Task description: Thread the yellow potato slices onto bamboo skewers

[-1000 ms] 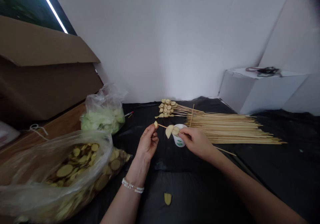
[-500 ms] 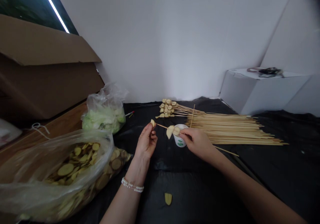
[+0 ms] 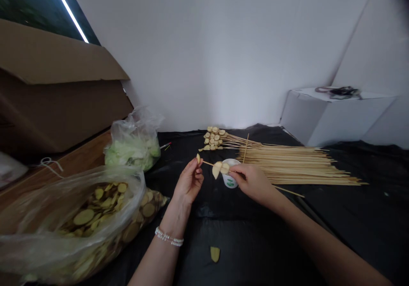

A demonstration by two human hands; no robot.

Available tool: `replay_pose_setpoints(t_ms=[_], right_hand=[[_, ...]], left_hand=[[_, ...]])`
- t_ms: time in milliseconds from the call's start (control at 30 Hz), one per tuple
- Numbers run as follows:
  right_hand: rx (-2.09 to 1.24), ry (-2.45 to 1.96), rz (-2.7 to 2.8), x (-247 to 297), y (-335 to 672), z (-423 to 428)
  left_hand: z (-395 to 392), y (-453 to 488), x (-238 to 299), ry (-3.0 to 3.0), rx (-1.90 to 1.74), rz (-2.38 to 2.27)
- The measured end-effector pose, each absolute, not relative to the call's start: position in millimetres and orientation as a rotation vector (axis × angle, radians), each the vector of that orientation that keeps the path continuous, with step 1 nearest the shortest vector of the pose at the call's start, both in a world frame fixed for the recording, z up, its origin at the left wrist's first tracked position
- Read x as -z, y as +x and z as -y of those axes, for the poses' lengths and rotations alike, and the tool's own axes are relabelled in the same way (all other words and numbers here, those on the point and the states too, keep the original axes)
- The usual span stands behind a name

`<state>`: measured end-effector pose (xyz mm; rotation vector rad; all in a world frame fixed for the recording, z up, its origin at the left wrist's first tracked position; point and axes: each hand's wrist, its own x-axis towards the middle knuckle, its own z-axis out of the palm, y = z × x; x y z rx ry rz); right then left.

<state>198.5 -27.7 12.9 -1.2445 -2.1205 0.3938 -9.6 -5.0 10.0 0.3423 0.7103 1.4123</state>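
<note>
Between the fingertips of my left hand [image 3: 189,179] is a potato slice [image 3: 198,158], at the tip of a thin wooden skewer [image 3: 207,163]. My right hand [image 3: 252,181] is closed around that skewer, just behind two threaded potato slices [image 3: 220,168]. The skewer's tail end [image 3: 289,191] sticks out past my right wrist. Just behind the threaded slices and my right fingers stands a white paper cup [image 3: 230,180] with green print. One loose potato slice [image 3: 215,254] lies on the black cover nearer to me.
A plastic bag of potato slices [image 3: 84,217] sits open at left, with a bag of pale green vegetable [image 3: 134,149] behind it. Bare skewers [image 3: 303,164] lie at right beside finished potato skewers [image 3: 214,139]. A cardboard box [image 3: 57,102] and white box [image 3: 338,117] flank the black cover [image 3: 198,213].
My left hand has moved slightly right with its potato slice, bringing it closer to the threaded slices at the skewer's tip. My right hand has hardly moved.
</note>
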Motion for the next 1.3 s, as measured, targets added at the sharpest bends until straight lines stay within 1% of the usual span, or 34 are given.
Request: replay_pose_setpoints(t_ms=[167,500,800,1300], right_hand=[[-0.364,-1.25,2.144,-14.5,200.4,28.0],[-0.334,-1.288,2.143,-10.9,200.3,25.6],[-0.325,-1.302,2.144,-14.1,200.1,26.9],[-0.303,-1.293,2.171,-13.8,202.1,25.5]], left_hand=[[3.8,-9.2,-8.5,0.323,-1.397,-0.731],[5.0,-4.4,-2.4,0.503,-1.501,-0.819],[4.7,-5.6,-9.5,0.55,-1.448,-0.753],[6.3,-6.4,-11.6,0.564,-1.439,-0.777]])
